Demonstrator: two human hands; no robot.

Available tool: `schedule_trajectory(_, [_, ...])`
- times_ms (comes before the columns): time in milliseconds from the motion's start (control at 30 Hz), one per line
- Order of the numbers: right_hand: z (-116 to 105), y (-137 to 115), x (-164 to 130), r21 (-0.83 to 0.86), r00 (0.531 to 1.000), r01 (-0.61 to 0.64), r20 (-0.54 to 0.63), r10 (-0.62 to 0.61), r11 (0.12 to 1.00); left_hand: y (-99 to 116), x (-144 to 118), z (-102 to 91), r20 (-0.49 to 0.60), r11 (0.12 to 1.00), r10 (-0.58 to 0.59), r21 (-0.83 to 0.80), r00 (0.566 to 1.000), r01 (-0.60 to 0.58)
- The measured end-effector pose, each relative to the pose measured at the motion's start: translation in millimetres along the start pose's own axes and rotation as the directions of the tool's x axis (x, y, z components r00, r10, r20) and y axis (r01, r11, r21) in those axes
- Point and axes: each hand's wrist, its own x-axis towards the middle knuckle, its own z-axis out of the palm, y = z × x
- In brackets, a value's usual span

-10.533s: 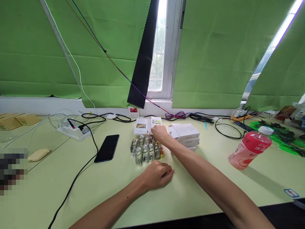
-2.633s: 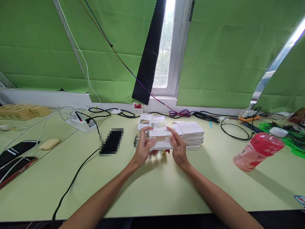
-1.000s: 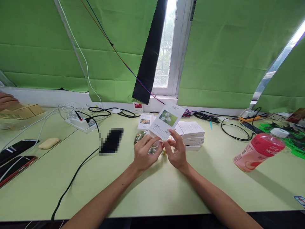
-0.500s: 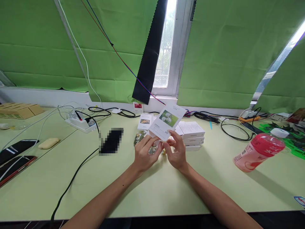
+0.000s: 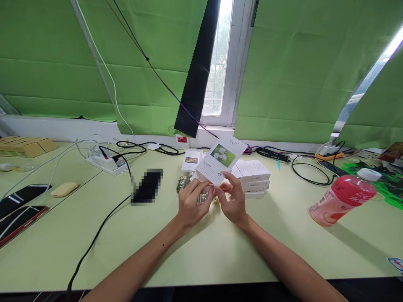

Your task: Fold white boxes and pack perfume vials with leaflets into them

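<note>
Box (image 5: 221,160) raised, both hands beneath

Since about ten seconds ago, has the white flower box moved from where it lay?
Yes. The white flower box then lay flat behind the small bottles; now both hands, left hand and right hand, hold it tilted above them.

Near edge of desk (image 5: 220,256): open for us.
Far edge: boxes (image 5: 252,178), bottles (image 5: 185,184), cables (image 5: 277,156) block us.
</note>
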Motion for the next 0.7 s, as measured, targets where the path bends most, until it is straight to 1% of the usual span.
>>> schedule_trajectory(233, [0.9,0.3,-0.8,-0.008,1.0,-0.019,-0.007,0.019,1.0,1.1,1.1,-0.8,0.004,1.0,0.014,0.006,1.0,-0.014])
schedule_trajectory(433, [1.0,2.0,-1.0,-0.023,1.0,-0.022,-0.022,0.022,0.999,1.2,-0.8,-0.8,0.024,1.0,-0.001,0.01,1.0,0.001])
schedule_trajectory(700, [3.0,1.3,1.4,0.003,0.998,-0.032,-0.046,0.032,0.999,1.7,0.1,0.3,-0.002,0.999,0.028,0.019,1.0,-0.028])
